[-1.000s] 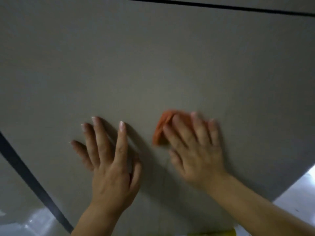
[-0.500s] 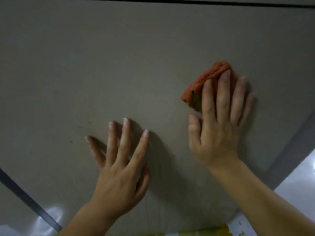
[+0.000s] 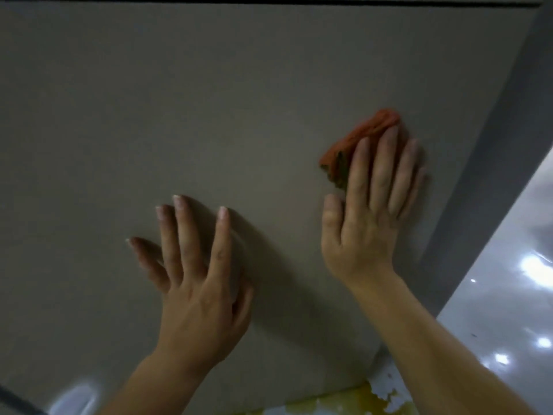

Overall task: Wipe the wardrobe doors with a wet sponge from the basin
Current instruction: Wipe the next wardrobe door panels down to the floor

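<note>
Noted sponge (image 3: 359, 139) pinned to wardrobe door (image 3: 209, 100) under straight fingers of right hand (image 3: 368, 211), long axis slanting up and rightward, upper-left part showing past the fingertips. Found left hand (image 3: 197, 280) spread flat on door, holding nothing, well left of and below sponge. Judged door's right edge (image 3: 471, 151) near sponge, so next stroke probably turns back leftward.

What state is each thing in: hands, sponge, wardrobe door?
Wardrobe door: wetness not discernible.
Sponge: pinned against the door, partly covered.
Left hand: open, fingers spread, flat on the door.
Right hand: open, straight fingers pressing the sponge.
</note>
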Demonstrator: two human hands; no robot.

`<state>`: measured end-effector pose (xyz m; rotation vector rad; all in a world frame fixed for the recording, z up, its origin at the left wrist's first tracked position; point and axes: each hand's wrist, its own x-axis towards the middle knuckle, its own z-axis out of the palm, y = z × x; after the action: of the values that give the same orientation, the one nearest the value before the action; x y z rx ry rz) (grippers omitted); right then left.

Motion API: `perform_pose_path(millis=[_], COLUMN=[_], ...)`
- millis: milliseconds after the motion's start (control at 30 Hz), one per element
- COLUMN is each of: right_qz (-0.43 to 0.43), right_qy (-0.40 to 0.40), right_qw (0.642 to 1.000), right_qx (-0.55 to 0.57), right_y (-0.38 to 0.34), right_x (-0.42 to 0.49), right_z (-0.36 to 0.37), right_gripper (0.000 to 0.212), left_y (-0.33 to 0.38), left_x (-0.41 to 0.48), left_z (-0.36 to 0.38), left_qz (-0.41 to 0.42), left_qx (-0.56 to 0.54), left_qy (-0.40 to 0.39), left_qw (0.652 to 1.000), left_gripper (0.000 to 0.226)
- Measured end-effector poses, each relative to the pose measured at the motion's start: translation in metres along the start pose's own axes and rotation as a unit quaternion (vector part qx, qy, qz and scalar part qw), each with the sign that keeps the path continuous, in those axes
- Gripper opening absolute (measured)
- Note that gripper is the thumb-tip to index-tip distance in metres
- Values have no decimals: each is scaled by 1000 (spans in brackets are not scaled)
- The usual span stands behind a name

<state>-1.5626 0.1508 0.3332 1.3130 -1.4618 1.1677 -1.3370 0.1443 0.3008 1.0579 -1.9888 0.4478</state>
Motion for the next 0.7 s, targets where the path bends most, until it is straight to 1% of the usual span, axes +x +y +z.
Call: perform_pose_path(millis=[100,133,167,200,267,333,400,467,567,600,667,700], right_qz=[-45,-57,-57,-44,26,89,99,89,49,35,35,44], right_qy=[-82,-103,-108,-92,-29,27,31,-7,-114,-132,-127,-109], right_qw=[996,993,992,995,999,996,995,996,992,991,991,993], right_qx=[-6,-11,-10,-7,7,11,13,17,-7,-11,1,11], right_y=[12,19,25,31,35,40,44,47,52,55,56,55], right_x=[-71,-84,-83,-71,-27,11,9,-36,-122,-135,-123,-107], right_z=[1,0,-2,-4,-8,-10,-9,-5,-4,-4,-4,-3], right_gripper=[68,68,67,66,63,60,61,65,71,72,71,71], left_y=[6,8,10,11,11,10,7,2,-11,-17,-27,-31], left_x=[-3,-4,-4,-5,-6,-8,-13,-23,-40,-45,-53,-56], left_z=[2,3,3,4,4,5,6,6,6,6,8,10], left_qz=[22,32,40,42,43,47,57,64,73,76,80,82], left_qx=[-6,-7,-5,-1,4,5,8,13,37,41,48,52], left_qy=[-8,-11,-15,-18,-21,-23,-25,-31,-47,-53,-63,-64], left_qw=[1000,999,999,999,999,999,998,997,996,995,994,993], left_gripper=[89,85,83,81,80,78,75,75,74,74,73,73])
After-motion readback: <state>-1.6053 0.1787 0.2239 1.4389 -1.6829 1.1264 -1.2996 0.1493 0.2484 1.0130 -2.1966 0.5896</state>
